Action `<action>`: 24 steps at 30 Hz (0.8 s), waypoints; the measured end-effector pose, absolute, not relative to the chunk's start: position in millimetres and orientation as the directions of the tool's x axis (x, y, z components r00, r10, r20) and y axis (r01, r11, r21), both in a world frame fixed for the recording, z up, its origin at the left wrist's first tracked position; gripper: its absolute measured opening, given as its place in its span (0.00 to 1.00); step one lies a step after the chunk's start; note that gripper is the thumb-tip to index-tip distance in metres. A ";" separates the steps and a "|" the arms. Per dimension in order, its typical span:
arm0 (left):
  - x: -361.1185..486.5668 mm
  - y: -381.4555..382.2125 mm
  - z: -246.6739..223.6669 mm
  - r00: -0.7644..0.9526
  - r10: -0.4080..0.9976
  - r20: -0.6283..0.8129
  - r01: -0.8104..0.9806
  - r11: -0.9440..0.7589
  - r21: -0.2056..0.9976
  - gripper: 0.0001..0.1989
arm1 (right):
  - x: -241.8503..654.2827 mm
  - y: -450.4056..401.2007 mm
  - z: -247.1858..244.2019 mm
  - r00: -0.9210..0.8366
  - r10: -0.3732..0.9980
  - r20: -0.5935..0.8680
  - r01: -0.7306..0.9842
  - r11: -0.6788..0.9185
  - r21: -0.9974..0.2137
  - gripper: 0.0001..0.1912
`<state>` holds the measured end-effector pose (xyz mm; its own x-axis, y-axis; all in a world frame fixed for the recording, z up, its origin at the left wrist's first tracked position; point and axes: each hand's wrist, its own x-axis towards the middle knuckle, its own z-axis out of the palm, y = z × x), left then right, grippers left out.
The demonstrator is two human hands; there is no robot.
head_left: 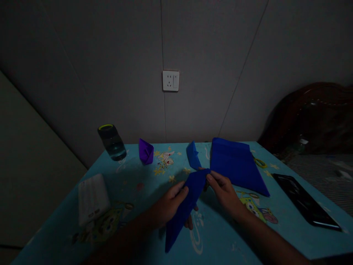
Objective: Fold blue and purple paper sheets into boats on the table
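Note:
A folded piece of dark blue paper (185, 206) is held above the table in both hands, tilted with one end up and to the right. My left hand (174, 204) grips its middle, thumb on the near face and fingertips showing behind the lower edge. At the upper right corner, my right hand (222, 189) pinches the paper between thumb and fingers. Just beyond stands a lighter blue paper boat (193, 155). Farther left is a purple paper boat (146, 151). Flat sheets of blue paper (234, 162) lie to the right of my right hand.
A water bottle (112, 142) stands at the back left, with a white box-shaped device (93, 198) nearer. Scissors with yellow handles (259, 162) lie partly under the sheets. A black glossy flat object (305, 200) rests along the right edge of the cartoon-print tablecloth (143, 206).

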<state>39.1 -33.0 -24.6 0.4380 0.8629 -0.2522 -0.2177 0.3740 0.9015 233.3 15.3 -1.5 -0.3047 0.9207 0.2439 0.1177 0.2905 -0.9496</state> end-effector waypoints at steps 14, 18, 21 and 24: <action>36.9 -28.8 -30.6 0.579 0.755 -0.308 -0.267 0.533 0.803 0.29 | 236.5 9.7 -3.3 -0.256 0.937 0.239 0.052 0.260 -0.964 0.21; 35.7 -28.9 -31.8 0.655 0.658 -0.372 -0.204 0.627 0.752 0.35 | 236.9 10.6 -4.8 -0.232 0.945 0.230 0.094 0.257 -0.962 0.20; 34.8 -33.0 -29.4 0.668 0.625 -0.403 -0.169 0.655 0.736 0.39 | 237.7 11.5 -6.2 -0.192 0.956 0.224 0.135 0.252 -0.958 0.20; 33.7 -36.8 -28.7 0.648 0.653 -0.392 -0.172 0.626 0.760 0.41 | 238.7 12.5 -6.4 -0.161 0.959 0.233 0.175 0.261 -0.950 0.20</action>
<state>33.7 -36.8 -28.7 0.6475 0.6534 -0.3922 -0.1716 0.6264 0.7604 238.7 12.5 -6.4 -0.1613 0.9589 0.2334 0.1749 0.2605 -0.9495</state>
